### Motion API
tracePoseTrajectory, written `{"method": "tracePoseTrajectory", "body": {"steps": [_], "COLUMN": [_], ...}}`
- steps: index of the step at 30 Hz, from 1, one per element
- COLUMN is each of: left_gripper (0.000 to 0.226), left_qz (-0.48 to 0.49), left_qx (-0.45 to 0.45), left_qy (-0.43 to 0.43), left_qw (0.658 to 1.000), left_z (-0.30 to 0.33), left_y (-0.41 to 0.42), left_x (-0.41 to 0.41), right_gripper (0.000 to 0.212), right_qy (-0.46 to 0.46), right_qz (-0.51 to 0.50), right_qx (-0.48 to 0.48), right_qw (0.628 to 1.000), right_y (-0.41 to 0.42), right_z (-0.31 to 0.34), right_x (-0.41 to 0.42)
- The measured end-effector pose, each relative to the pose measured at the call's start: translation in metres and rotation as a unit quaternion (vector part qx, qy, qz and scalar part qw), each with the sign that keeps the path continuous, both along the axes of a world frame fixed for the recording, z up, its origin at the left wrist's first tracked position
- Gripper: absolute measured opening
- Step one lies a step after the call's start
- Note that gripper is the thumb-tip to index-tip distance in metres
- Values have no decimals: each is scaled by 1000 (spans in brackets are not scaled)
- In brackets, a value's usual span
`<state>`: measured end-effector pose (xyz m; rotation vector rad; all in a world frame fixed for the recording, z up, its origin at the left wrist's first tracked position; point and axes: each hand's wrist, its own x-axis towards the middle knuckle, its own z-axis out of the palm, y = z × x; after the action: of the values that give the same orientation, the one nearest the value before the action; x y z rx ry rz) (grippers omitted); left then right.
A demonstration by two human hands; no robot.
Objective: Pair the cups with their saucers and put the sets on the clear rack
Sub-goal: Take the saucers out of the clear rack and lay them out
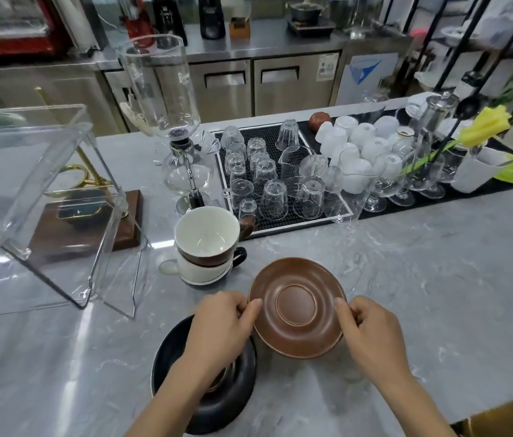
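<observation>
I hold a brown saucer [297, 307] above the grey counter, tilted a little toward me. My left hand [220, 323] pinches its left rim and my right hand [371, 332] pinches its right rim. Under my left forearm lies a black saucer [233, 402], partly hidden. Behind the brown saucer stands a stack of cups: a brown cup with a white inside [206, 236] sits in a white cup [198, 271], and a black handle [241, 255] shows at the stack's right. The clear rack [40, 197] stands at the left of the counter.
A black mat [280, 216] with several upturned glasses lies behind the cups. A glass siphon brewer [179, 146] stands beside it. White cups [352, 143] and stemmed glasses crowd the back right. A wooden base with a brass stand [91, 222] sits behind the rack.
</observation>
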<state>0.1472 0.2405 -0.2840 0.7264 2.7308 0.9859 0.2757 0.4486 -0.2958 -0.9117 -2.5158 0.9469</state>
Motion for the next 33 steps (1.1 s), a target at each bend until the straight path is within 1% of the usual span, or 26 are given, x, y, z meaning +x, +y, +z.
{"method": "tracePoseTrajectory", "body": {"steps": [4,8,13,17,26,33], "left_gripper": [52,52,53,53,56,56], "left_qz": [-11,-6,-10,-7,-1,-1], "left_qx": [-46,-94,-115,-128,-145,-136], "left_qy": [21,10,4,-4,13,0], "left_qw": [999,996,993,992,989,991], "left_z": [0,-3,-11,-19,-34,-40], "left_y": [29,51,70,78,81,79], "left_x": [-11,-21,-31,-39,-48,-50], "right_gripper": [48,46,46,47,46,47], "right_qy": [-12,-23,-50,-60,-65,-82], "right_qz": [-9,-19,-22,-20,-9,-1], "right_qx": [3,7,12,17,37,45], "right_qw": [1000,1000,998,998,997,996], "right_y": [24,41,57,65,73,72], "right_z": [-5,-11,-20,-26,-37,-37], "right_x": [-11,-23,-37,-47,-62,-63]}}
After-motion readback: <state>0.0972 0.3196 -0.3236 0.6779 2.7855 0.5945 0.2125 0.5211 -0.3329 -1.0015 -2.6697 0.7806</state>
